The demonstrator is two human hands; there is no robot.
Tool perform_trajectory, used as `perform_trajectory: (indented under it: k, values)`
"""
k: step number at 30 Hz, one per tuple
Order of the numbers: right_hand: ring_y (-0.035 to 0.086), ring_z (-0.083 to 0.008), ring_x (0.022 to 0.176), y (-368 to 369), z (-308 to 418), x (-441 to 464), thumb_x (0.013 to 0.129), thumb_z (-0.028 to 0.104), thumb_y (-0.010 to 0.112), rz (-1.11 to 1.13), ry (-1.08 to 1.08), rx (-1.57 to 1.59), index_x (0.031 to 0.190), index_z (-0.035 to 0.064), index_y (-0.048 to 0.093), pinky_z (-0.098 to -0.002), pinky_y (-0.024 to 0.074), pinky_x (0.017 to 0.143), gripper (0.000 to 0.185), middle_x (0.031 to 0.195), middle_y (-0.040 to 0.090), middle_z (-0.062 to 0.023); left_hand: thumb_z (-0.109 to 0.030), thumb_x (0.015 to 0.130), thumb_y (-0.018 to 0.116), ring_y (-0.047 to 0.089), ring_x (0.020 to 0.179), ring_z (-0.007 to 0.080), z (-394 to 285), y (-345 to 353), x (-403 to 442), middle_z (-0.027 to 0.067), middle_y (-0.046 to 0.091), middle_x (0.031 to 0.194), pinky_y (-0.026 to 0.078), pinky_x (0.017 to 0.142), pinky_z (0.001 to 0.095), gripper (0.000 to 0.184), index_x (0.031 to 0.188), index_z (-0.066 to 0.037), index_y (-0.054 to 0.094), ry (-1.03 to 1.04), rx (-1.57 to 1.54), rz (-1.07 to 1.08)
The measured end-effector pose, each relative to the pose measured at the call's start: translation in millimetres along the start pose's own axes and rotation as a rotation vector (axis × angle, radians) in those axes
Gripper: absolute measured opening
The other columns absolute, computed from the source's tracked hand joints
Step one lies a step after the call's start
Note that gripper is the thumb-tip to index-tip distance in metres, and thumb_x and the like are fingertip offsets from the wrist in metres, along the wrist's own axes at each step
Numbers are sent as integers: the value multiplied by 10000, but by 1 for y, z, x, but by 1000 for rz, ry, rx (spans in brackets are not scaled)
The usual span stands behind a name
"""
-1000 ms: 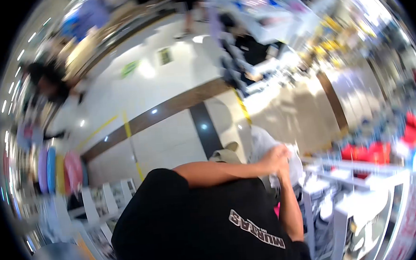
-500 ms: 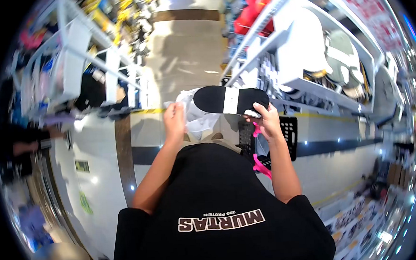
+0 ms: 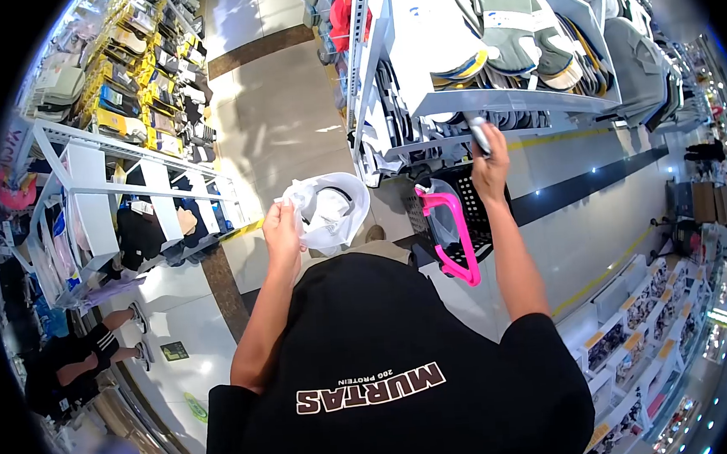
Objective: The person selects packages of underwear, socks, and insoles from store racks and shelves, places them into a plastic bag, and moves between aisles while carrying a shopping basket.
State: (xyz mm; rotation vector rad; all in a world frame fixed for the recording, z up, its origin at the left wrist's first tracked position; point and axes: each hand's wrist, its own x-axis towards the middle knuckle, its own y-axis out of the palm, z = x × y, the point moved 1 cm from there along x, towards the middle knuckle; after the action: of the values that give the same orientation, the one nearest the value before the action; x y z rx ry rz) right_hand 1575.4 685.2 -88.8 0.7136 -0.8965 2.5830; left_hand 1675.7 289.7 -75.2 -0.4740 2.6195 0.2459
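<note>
My left hand (image 3: 282, 236) grips the side of a translucent plastic bag (image 3: 356, 221), whose mouth gapes upward in front of my waist. A white item with a dark curved edge (image 3: 331, 204) shows inside it. On the right, my right hand (image 3: 491, 162) reaches out, its fingers closed on a narrow dark-and-white item (image 3: 479, 137). That item is seen edge-on and blurred, so its kind is unclear. Below this hand is a black shopping basket (image 3: 478, 220) with a pink handle (image 3: 454, 231).
A white display bin (image 3: 506, 100) holding grey banded footwear-like items (image 3: 508, 31) stands beyond my right hand. At left are a white rack (image 3: 119, 185) and packaged goods on hooks (image 3: 134, 83). A person (image 3: 88, 352) in dark clothes is far left. A tiled aisle (image 3: 277, 107) runs ahead.
My right hand moved away from the bag, up and right toward the bin. The black item with the white band no longer shows stretched between my hands. The bag now gapes wider.
</note>
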Motion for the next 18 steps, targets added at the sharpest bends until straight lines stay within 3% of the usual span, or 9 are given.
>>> perform_trajectory:
  k: [2,4,8,9,12,13,16,17,18]
  values:
    - [545,-363,1152,11,15,20,699,-158,521,133,-174,-250,1226,98,661,-416,436,1021,602,1250,579,-173,-347,1041,491,439,484,40,0,7,-5,-29,512,672,309,352,223,301,948,-77,586,9,15,8]
    - [518,-380,1197,31,-14,30,707,-163,504,194,-311,-355,1209,100,673,-459,419,1049,591,1265,573,-187,-348,1039,495,435,481,42,1,16,-8,-31,505,666,308,350,224,300,943,-79,586,11,23,2]
    - [551,-411,1135,68,-79,52,762,-29,546,438,-354,-562,1130,128,691,-499,444,971,425,1195,619,-179,-336,1034,502,410,473,43,4,35,-16,-38,477,651,306,350,225,290,936,-78,588,14,0,-24]
    - [566,-410,1116,75,-82,58,781,66,570,593,-243,-649,1073,109,676,-513,447,939,313,1158,637,-185,-331,1034,503,402,471,42,5,41,-20,-40,468,645,306,350,225,287,934,-76,589,15,-15,-28]
    - [580,-406,1093,88,-75,63,782,87,581,691,-373,-792,1072,79,658,-522,442,935,300,1121,644,-197,-316,1033,504,385,472,42,16,49,-22,-45,449,633,304,353,232,279,937,-71,595,47,-3,-39]
    - [598,-398,1057,87,-61,61,779,89,576,551,-449,-680,1041,53,646,-510,452,925,273,1063,654,-204,-307,1034,500,385,479,39,13,53,-26,-50,441,626,307,366,234,278,931,-67,597,35,16,-56]
    - [620,-399,1000,81,-3,58,794,90,564,805,-195,-548,1068,37,644,-469,485,897,290,1037,665,-207,-314,1036,502,383,485,36,16,68,-35,-53,447,630,313,382,232,287,926,-66,596,37,-41,-37]
    - [640,-383,963,73,16,45,810,133,608,707,-154,-186,1040,31,698,-449,498,887,267,1016,677,-221,-319,1036,510,391,499,32,20,72,-37,-54,458,637,313,392,229,292,925,-62,593,40,-34,-34]
    - [654,-359,959,67,41,33,804,113,606,810,26,99,1010,16,705,-414,510,892,249,1008,689,-205,-320,1039,502,404,491,32,23,78,-38,-48,479,647,309,386,225,284,927,-73,585,43,-34,-25]
